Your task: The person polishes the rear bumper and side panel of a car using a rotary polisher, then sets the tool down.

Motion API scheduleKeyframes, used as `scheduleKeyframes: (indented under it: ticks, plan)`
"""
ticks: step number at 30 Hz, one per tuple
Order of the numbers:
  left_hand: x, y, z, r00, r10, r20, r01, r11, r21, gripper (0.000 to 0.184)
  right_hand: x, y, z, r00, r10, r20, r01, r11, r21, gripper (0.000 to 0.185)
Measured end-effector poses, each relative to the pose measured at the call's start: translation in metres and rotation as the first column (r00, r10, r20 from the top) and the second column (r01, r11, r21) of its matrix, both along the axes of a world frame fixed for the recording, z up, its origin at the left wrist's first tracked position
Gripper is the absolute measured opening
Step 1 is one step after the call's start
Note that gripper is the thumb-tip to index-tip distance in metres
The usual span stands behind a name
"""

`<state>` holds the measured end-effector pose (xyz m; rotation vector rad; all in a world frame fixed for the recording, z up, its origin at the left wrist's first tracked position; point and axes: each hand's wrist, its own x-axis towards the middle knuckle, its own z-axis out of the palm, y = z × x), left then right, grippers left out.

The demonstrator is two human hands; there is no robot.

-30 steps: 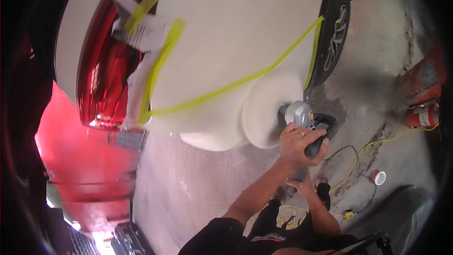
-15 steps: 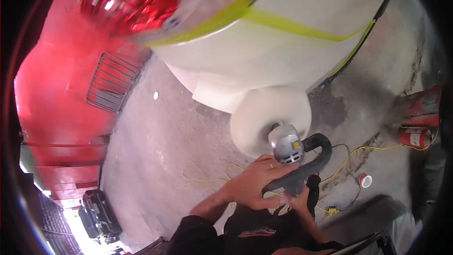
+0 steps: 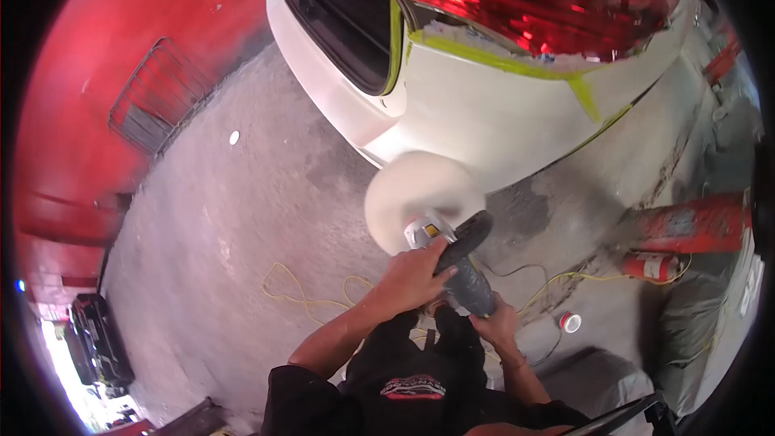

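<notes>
Head view: grey-and-silver power polisher with black loop handle (image 3: 466, 276) sits just below frame centre, both hands on it. Left hand (image 3: 416, 276) is clenched around the front, behind the metal head; right hand (image 3: 496, 323) grasps the rear end, finger wrap partly hidden. Large round off-white pad (image 3: 424, 198) is at the tool's 11 o'clock, overlapping the lower edge of the white car body (image 3: 500, 125); can't confirm contact. Red tail light (image 3: 537, 0) edged with yellow-green masking tape (image 3: 492, 59) is at the pad's 1 o'clock. From the tool: small red-and-white round container (image 3: 570, 323) on floor at 4 o'clock, dark wire rack (image 3: 161, 97) at 10.
</notes>
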<state>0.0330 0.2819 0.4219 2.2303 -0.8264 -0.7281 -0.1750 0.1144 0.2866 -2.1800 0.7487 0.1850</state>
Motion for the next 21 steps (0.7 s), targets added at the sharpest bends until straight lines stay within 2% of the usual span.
scheduleKeyframes:
  ticks: [2, 5, 6, 9, 12, 15, 19, 21]
  plan:
    - [-0.006, 0.002, -0.001, 0.983, 0.175, 0.045, -0.177, 0.984, 0.025, 0.042, 0.006, -0.007, 0.012, 0.998, 0.065, -0.01, -0.065, 0.997, -0.038, 0.057]
    - [0.0, 0.009, -0.003, 0.959, 0.276, 0.062, -0.277, 0.961, 0.003, 0.041, 0.021, -0.01, 0.022, 0.992, 0.124, -0.024, -0.126, 0.987, -0.101, 0.056]
    - [0.001, 0.007, -0.007, 0.947, 0.291, 0.135, -0.291, 0.956, -0.017, 0.038, 0.024, -0.012, 0.021, 0.99, 0.137, -0.028, -0.14, 0.982, -0.126, 0.056]
    - [0.004, 0.009, -0.011, 0.939, 0.325, 0.116, -0.319, 0.945, -0.068, 0.034, 0.034, -0.015, 0.026, 0.991, 0.119, -0.06, -0.126, 0.984, -0.128, 0.057]
    - [0.013, 0.022, -0.016, 0.933, 0.361, 0.008, -0.359, 0.93, -0.082, 0.031, 0.048, -0.016, 0.038, 0.983, 0.17, -0.07, -0.179, 0.973, -0.148, 0.057]
    - [0.02, 0.04, -0.026, 0.919, 0.394, -0.025, -0.395, 0.914, -0.092, 0.031, 0.062, -0.012, 0.038, 0.965, 0.237, -0.112, -0.252, 0.958, -0.14, 0.06]
    - [0.035, 0.048, -0.018, 0.92, 0.387, -0.058, -0.39, 0.918, -0.067, 0.027, 0.073, -0.002, 0.04, 0.96, 0.249, -0.129, -0.265, 0.955, -0.133, 0.063]
    - [0.04, 0.046, -0.014, 0.939, 0.342, -0.02, -0.342, 0.939, 0.026, 0.027, 0.078, -0.001, 0.04, 0.955, 0.266, -0.132, -0.277, 0.958, -0.075, 0.065]
